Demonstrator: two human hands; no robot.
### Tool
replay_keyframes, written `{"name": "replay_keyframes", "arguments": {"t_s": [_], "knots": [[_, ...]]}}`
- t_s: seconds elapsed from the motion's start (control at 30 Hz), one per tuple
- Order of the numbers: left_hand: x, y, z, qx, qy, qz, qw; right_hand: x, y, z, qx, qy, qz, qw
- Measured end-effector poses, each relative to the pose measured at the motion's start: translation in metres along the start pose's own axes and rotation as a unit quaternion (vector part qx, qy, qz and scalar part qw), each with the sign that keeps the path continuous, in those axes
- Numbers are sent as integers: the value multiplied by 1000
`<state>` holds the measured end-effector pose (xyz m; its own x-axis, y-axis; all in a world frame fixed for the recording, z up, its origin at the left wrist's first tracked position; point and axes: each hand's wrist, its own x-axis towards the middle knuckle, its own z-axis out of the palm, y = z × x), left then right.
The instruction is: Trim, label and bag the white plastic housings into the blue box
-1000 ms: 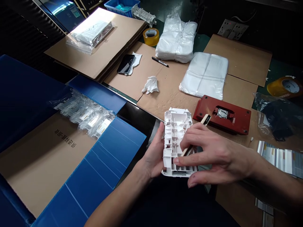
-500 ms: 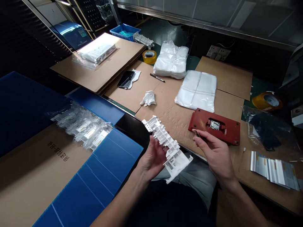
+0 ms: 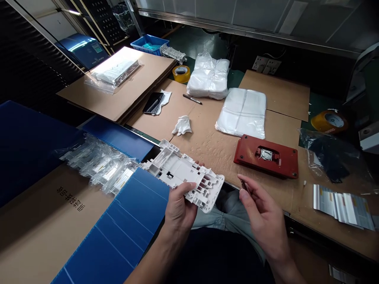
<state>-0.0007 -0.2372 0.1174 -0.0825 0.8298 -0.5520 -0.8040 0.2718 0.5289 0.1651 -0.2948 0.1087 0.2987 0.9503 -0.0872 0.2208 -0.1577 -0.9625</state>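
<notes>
My left hand (image 3: pixel 178 205) grips a white moulded plastic part (image 3: pixel 182 173), held flat and angled over the gap between the blue box and the table. My right hand (image 3: pixel 262 213) hovers to its right, fingers curled around a thin stick-like tool (image 3: pixel 244 185) whose tip pokes out by the thumb. A red fixture block (image 3: pixel 266 161) with a metal insert lies on the cardboard just beyond my right hand.
A blue corrugated box (image 3: pixel 118 232) with a cardboard sheet and bagged white parts (image 3: pixel 97 163) sits at left. On the table: stacks of plastic bags (image 3: pixel 242 112), a white glove (image 3: pixel 182 125), phone (image 3: pixel 152 103), pen (image 3: pixel 192 99), tape rolls (image 3: pixel 329 121), label strips (image 3: pixel 343 205).
My left hand has turned the white part from on edge to nearly flat and swung it leftward. My right hand came off the part and drew back to the right, still holding the thin tool.
</notes>
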Motion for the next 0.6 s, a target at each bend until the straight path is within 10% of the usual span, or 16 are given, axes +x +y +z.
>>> {"name": "replay_keyframes", "arguments": {"t_s": [0.27,0.6], "knots": [[-13,1,8,68,5,48,997,-15,-24,6,-175,-20,-142,974],[-16,0,9,75,18,56,995,-17,-19,6,-202,-4,-164,966]]}}
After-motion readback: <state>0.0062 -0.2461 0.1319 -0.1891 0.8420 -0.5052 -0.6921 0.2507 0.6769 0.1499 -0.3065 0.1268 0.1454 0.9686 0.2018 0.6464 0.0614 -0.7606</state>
